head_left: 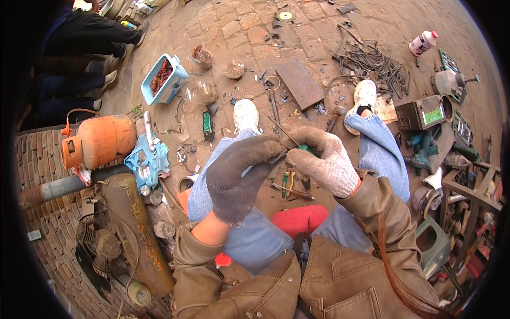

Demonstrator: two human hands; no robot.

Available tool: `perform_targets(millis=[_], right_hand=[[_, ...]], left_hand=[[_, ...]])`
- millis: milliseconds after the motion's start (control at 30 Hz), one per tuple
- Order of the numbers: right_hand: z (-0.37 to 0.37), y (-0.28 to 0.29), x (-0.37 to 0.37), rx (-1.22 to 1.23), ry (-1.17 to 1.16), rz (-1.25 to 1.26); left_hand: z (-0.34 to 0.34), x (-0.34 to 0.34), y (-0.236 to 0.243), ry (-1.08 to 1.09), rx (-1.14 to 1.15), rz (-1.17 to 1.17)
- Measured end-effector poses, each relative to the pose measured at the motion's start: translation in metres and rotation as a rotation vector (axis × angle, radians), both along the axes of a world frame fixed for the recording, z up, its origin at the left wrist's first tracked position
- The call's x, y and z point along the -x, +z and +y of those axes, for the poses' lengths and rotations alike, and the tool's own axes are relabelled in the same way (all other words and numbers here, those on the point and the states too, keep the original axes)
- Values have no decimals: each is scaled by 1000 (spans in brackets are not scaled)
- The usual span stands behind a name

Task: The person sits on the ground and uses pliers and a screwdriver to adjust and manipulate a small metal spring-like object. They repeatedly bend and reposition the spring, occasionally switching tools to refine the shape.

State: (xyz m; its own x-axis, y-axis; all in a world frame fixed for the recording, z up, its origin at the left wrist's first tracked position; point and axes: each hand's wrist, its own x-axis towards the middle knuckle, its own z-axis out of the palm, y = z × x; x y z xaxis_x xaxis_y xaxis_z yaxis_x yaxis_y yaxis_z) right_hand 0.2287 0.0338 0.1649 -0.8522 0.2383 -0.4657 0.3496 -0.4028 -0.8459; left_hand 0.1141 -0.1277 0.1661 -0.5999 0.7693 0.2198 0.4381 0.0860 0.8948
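Both my hands wear knit work gloves and meet above the ground between my knees. My left hand (236, 178), in a dark grey glove, is closed, fingertips pinched against a small dark piece whose kind I cannot make out. My right hand (324, 159), in a paler, soiled glove, is closed around a thin brown rod (283, 129) that slants up to the left. Something green (306, 149) shows between the right fingers, perhaps the rod's handle. Below the hands lie pliers (288, 183) with green and yellow handles. A hammer (335, 119) lies by my right foot.
A rusty metal plate (300, 83), tangled cable (380, 66) and a blue tub (165, 78) lie ahead. At left are an orange gas cylinder (103, 139) and a long rusty cylinder (135, 234). A battery (422, 113) and power drill (423, 151) stand right. Other people's legs (87, 34) show far left.
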Motion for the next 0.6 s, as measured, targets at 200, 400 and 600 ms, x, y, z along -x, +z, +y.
perform_targets(millis=[200,400,600], right_hand=[[0,-34,3,-8,-77,95],[1,-122,13,-744,4,-122],[17,-243,-16,-1124,391,-500]], left_hand=[[1,-3,6,151,163,-416],[5,2,6,231,149,-467],[-5,26,-8,321,-143,-837]])
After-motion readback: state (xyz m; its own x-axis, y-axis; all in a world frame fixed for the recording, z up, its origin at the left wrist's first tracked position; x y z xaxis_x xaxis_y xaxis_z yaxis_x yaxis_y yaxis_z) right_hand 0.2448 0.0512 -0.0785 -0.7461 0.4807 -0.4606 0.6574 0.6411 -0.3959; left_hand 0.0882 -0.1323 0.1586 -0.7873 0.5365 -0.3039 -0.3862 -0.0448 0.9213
